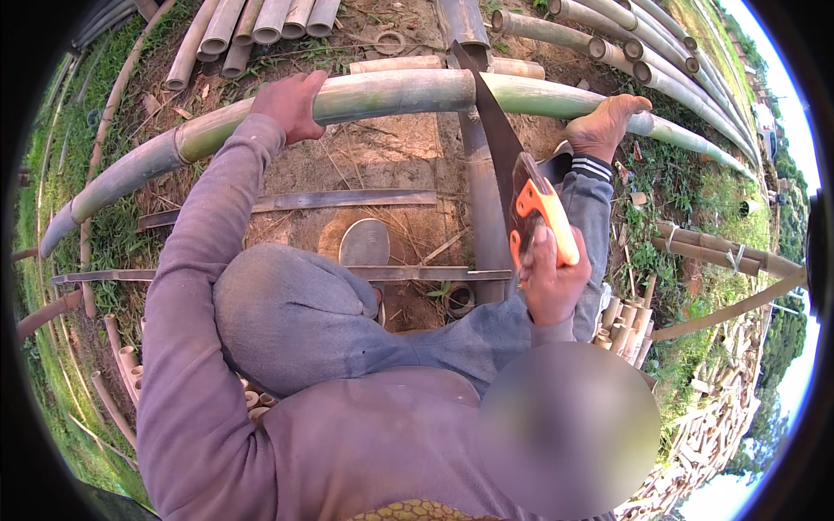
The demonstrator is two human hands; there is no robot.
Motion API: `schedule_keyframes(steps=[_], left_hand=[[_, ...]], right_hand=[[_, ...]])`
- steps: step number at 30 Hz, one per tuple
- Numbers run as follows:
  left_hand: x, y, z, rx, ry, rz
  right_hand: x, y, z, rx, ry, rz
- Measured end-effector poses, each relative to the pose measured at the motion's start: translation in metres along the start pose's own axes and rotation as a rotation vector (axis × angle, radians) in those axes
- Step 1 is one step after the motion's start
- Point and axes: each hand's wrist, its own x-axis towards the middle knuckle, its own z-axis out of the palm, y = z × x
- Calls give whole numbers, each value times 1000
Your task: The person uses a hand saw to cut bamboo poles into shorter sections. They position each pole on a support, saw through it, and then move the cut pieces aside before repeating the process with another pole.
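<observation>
A long, thick bamboo pole [395, 94] runs from left to right in front of me, resting across another bamboo length [486, 195] that points away from me. My left hand [291, 106] is wrapped over the pole left of the middle. In my right hand [558, 280] is the orange handle of a handsaw [502, 152]. Its dark blade slants up and away, crossing the pole just beside a node; how deep its teeth sit, I cannot tell. Farther right, my bare foot [599, 126] rests on the pole.
Bamboo poles lie stacked at the far left [271, 19] and far right [686, 74]. Flat bamboo strips [347, 200] cross the ground before my knees. Short cut pieces [624, 326] stand by my right side, with a heap of bamboo scraps [717, 425] beyond.
</observation>
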Motion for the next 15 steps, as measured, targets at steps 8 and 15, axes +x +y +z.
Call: schedule_keyframes(steps=[8, 15], left_hand=[[4, 10, 19, -8, 69, 65], [8, -1, 1, 4, -10, 7]], right_hand=[[51, 50, 18, 7, 16, -63], [60, 32, 45, 26, 14, -63]])
